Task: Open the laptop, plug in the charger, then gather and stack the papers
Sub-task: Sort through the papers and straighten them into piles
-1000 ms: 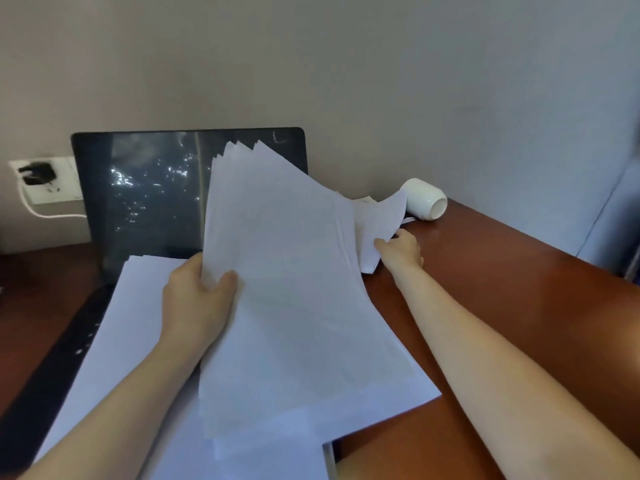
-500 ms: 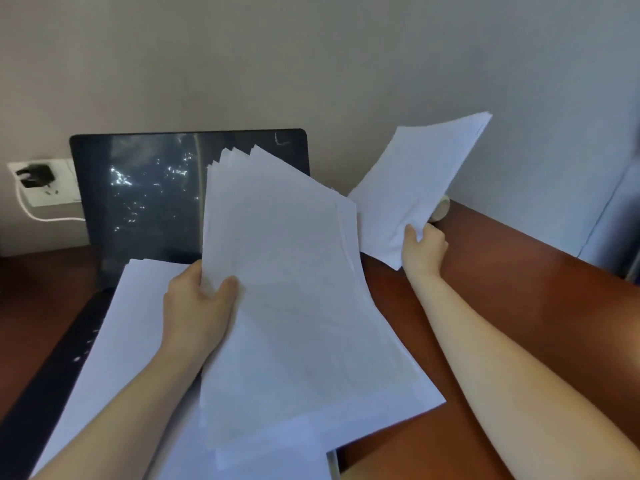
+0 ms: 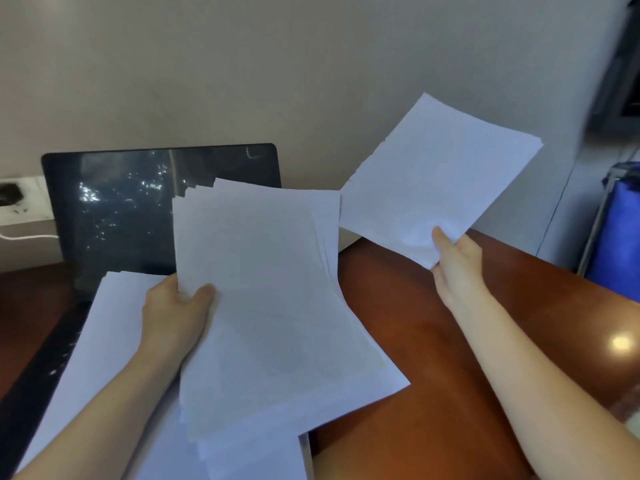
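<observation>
The black laptop stands open against the wall, its screen dark. My left hand grips a fanned stack of white papers by its left edge, held up in front of the laptop. My right hand pinches a thinner bunch of white sheets by a lower corner, raised above the wooden desk. More white sheets lie over the laptop's keyboard, hiding most of it. A black charger plug sits in the wall socket with a white cable running toward the laptop.
A blue object stands at the far right beyond the desk edge. The wall runs close behind the laptop. A bright light spot reflects on the desk at right.
My right hand took the sheets off the desk near the white cup and lifted them up and to the right. The view shifted; the cup is hidden now. My left hand kept its stack.
</observation>
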`<state>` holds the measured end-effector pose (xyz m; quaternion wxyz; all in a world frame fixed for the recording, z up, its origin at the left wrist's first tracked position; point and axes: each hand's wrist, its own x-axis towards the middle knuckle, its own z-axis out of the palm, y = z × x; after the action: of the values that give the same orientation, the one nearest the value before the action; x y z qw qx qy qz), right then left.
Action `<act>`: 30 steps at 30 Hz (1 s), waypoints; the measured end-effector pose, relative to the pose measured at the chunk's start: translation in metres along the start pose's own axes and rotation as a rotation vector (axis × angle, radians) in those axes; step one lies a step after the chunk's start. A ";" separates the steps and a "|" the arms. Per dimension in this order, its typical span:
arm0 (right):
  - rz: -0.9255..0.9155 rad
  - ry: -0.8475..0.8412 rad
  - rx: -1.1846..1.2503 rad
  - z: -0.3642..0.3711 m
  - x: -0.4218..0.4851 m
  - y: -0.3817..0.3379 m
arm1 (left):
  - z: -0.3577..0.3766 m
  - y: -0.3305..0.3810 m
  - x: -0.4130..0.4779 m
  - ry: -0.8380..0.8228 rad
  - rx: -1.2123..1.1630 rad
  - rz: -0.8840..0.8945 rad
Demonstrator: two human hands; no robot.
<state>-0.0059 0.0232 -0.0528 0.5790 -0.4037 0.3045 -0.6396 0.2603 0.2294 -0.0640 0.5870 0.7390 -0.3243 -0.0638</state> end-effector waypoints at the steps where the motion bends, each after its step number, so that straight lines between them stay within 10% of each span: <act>1: 0.003 0.009 0.017 -0.002 -0.001 -0.001 | 0.000 0.000 -0.001 0.004 0.000 -0.002; 6: 0.070 -0.062 0.044 -0.008 -0.001 -0.001 | 0.001 0.005 -0.003 0.001 0.012 -0.002; 12: 0.328 -0.693 -0.259 -0.006 -0.014 0.005 | 0.001 0.004 -0.001 -0.025 0.062 -0.050; 20: 0.450 -1.089 -0.622 0.005 -0.032 0.021 | 0.000 0.006 -0.002 -0.063 0.036 -0.140; 30: 0.265 -1.118 -1.086 0.035 -0.046 0.025 | 0.002 0.009 -0.006 -0.079 0.098 -0.055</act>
<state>0.0370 0.0682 -0.0646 0.4394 -0.8519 0.2836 -0.0292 0.2510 0.2303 -0.0586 0.5350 0.7723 -0.3296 -0.0931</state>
